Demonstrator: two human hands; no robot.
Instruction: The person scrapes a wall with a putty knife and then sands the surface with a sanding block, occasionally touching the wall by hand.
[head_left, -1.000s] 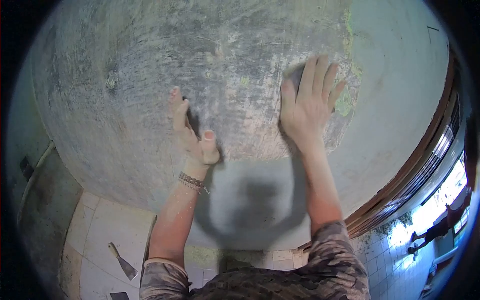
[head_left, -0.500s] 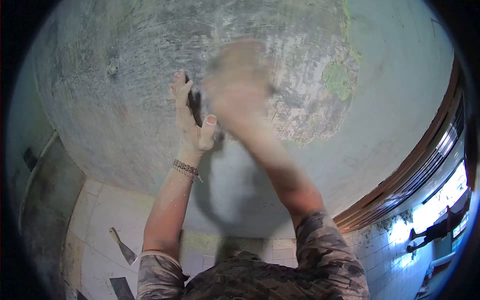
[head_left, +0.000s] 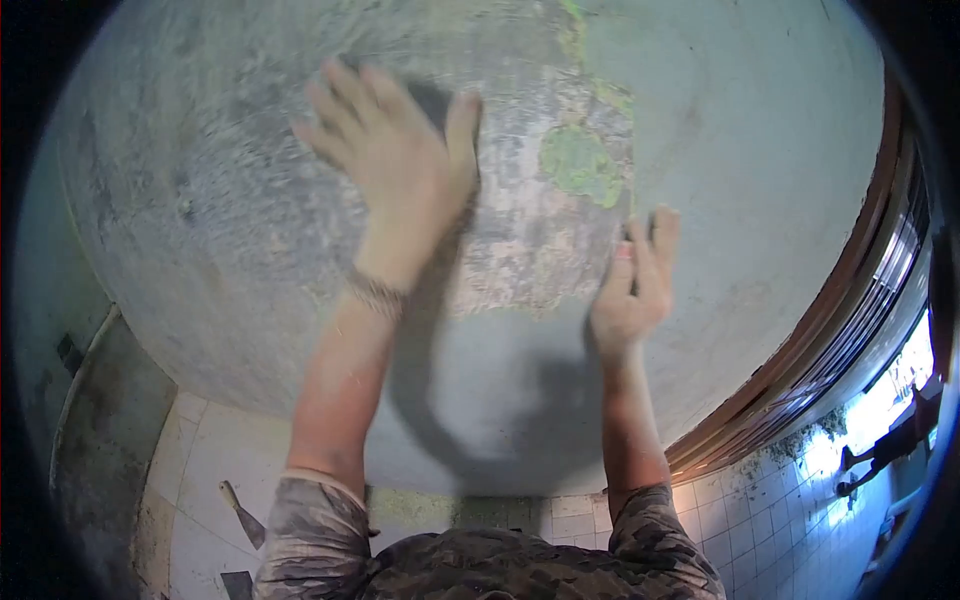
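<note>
Both of my hands are at a worn wall point(head_left: 500, 370) with grey scraped plaster and pale green paint. My left hand point(head_left: 400, 160), a braided bracelet point(head_left: 376, 292) at its wrist, is spread over the scraped area at upper left, slightly blurred; nothing shows in it. A dark shadow lies beside its thumb. Lower and to the right, my right hand point(head_left: 637, 285) has its fingers apart and pointing up, near the edge between bare plaster and paint. It holds nothing visible. A green paint patch point(head_left: 580, 165) remains on the plaster between the hands, higher up.
A wooden-handled scraper point(head_left: 243, 515) lies on the tiled floor point(head_left: 215, 455) at lower left, with a dark flat piece point(head_left: 237, 585) below it. A low partition point(head_left: 105, 420) stands at left. At right are a barred window point(head_left: 875, 290) and another person point(head_left: 895, 445).
My left hand has moved up and spread its fingers over the plaster. My right hand has moved right and down, away from the middle. The view has shifted to the right.
</note>
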